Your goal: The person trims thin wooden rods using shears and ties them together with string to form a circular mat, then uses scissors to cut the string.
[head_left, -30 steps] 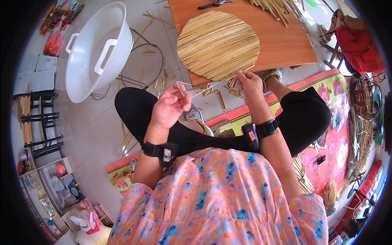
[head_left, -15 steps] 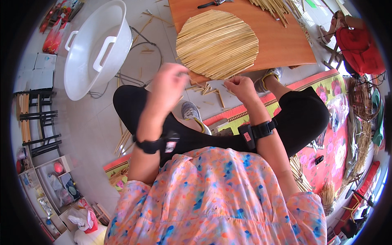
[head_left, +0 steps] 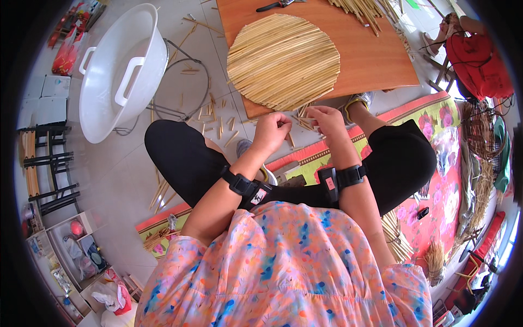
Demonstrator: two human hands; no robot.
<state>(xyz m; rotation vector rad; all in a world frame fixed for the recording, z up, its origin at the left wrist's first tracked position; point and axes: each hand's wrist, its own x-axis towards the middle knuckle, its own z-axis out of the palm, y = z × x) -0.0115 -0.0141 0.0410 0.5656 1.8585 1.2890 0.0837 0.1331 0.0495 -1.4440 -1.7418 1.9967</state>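
A round mat of parallel straw-coloured sticks (head_left: 282, 57) lies on the wooden table (head_left: 384, 65), just beyond my hands. My left hand (head_left: 272, 131) is below the mat's near edge, its thumb and fingers closed together; what is between them I cannot make out. Slightly to its right and higher, my right hand (head_left: 326, 120) is curled with fingertips pinched near that edge, on something too small to name. Short cut stick pieces (head_left: 231, 124) are scattered on the floor beneath and around the table. Both my forearms wear black straps, and my legs are spread below them.
A large white tub (head_left: 108, 82) stands on edge beside wire hoops (head_left: 185, 68) at left. Pruners (head_left: 269, 6) and a stick bundle (head_left: 354, 11) are on the table's far part. A floral mat (head_left: 436, 196), red bag (head_left: 474, 65) and brown basket (head_left: 474, 131) are at right.
My left hand rose and moved left, blurred, then came down and right, close to my right hand. The white cord seen stretched between them a second ago is no longer discernible.
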